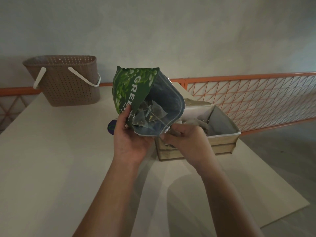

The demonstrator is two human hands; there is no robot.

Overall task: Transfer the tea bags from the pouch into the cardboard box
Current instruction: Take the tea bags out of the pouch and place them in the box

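Observation:
A green tea pouch point(135, 86) is held up above the table with its open mouth turned toward me. Several pyramid tea bags point(148, 113) with strings lie inside it. My left hand point(130, 139) grips the pouch's lower left side, thumb on the printed face. My right hand point(186, 142) pinches the lower edge of the pouch's mouth, where a tea bag string runs. Behind my right hand stands the open cardboard box point(224, 139), its lid point(196, 103) tipped back. Pale tea bags point(198, 124) lie inside it.
A brown perforated basket point(68, 82) with white handles stands at the back left of the white table point(51, 159). An orange wire fence point(248, 98) runs behind the table. A small purple round thing point(111, 127) peeks out behind my left hand. The table's right edge drops to the floor.

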